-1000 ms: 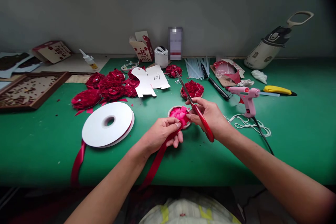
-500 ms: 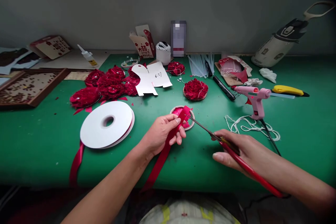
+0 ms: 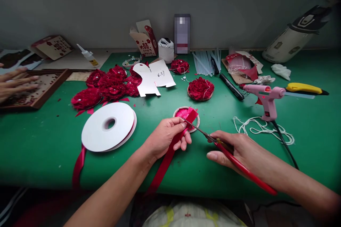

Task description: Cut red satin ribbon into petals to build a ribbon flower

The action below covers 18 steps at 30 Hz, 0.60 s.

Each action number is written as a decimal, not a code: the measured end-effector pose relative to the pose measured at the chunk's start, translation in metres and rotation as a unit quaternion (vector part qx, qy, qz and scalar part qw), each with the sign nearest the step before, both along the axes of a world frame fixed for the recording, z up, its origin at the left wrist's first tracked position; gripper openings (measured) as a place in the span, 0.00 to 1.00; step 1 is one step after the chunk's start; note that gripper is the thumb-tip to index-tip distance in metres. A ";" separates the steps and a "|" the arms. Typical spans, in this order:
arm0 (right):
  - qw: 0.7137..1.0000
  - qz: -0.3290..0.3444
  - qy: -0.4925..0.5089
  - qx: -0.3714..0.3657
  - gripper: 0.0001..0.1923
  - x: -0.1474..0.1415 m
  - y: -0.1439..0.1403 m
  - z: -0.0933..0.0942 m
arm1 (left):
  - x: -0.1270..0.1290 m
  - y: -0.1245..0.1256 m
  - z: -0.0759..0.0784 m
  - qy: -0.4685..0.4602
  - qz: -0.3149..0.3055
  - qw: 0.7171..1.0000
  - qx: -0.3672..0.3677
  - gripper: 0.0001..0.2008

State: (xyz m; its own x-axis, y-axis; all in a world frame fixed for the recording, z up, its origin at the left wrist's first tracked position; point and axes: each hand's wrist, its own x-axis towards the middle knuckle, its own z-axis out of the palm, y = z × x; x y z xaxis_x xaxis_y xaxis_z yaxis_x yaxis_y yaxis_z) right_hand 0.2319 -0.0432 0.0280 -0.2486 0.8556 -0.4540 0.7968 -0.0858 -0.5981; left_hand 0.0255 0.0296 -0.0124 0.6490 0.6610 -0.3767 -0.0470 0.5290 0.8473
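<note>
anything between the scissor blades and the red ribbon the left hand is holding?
Nothing visible. The scissors in the right hand point their tips straight at the red ribbon pinched by the left hand, over bare green table.

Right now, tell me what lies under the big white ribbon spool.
Under the white spool, red ribbon trails out over the green table. Whatever else it covers is hidden.

White card cutout (image 3: 154, 78): handwritten "6.37". Other print unreadable.
</note>
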 end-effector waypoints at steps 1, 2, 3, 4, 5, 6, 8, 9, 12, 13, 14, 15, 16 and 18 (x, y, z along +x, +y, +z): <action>1.000 0.000 0.000 0.000 0.26 0.000 0.000 0.000 | 0.000 0.000 0.000 0.001 -0.001 1.000 0.000 0.10; 1.000 0.001 0.001 0.001 0.25 0.000 0.000 -0.001 | 0.000 0.000 0.000 0.003 -0.001 1.000 0.000 0.09; 1.000 0.000 0.001 0.005 0.25 0.000 0.000 -0.001 | 0.000 0.000 0.001 0.004 -0.002 1.000 0.000 0.09; 1.000 0.000 0.002 0.008 0.25 0.000 0.000 -0.002 | 0.001 0.000 0.001 0.006 -0.003 1.000 -0.001 0.09; 1.000 0.001 0.003 0.012 0.25 0.000 0.000 -0.003 | 0.001 0.001 0.001 0.008 -0.004 1.000 -0.001 0.09; 1.000 0.001 0.003 0.016 0.25 0.000 0.000 -0.004 | 0.001 0.001 0.001 0.010 -0.003 1.000 -0.001 0.09; 1.000 0.002 0.003 0.029 0.25 0.001 0.001 -0.008 | 0.002 0.001 0.001 0.015 0.000 1.000 -0.002 0.10; 0.999 0.002 0.001 0.037 0.25 0.001 0.001 -0.011 | 0.002 0.001 0.001 0.017 0.002 1.000 -0.002 0.10; 0.999 0.002 -0.011 0.053 0.26 0.002 0.005 -0.018 | 0.001 0.002 0.002 0.023 0.005 1.000 -0.004 0.09; 0.999 0.001 -0.015 0.052 0.27 0.003 0.006 -0.020 | 0.000 0.001 0.002 0.023 0.006 1.000 -0.006 0.09; 0.999 -0.001 -0.018 0.048 0.27 0.003 0.007 -0.020 | -0.001 0.001 0.002 0.024 0.009 1.000 -0.008 0.09; 0.999 -0.002 -0.019 0.041 0.28 0.003 0.009 -0.020 | -0.002 0.001 0.002 0.024 0.011 1.000 -0.010 0.09; 0.999 -0.005 -0.018 0.033 0.28 0.003 0.009 -0.019 | -0.003 0.000 0.003 0.023 0.015 1.000 -0.013 0.09; 1.000 -0.011 -0.008 0.018 0.29 0.003 0.010 -0.016 | -0.006 -0.001 0.003 0.020 0.019 0.999 -0.018 0.08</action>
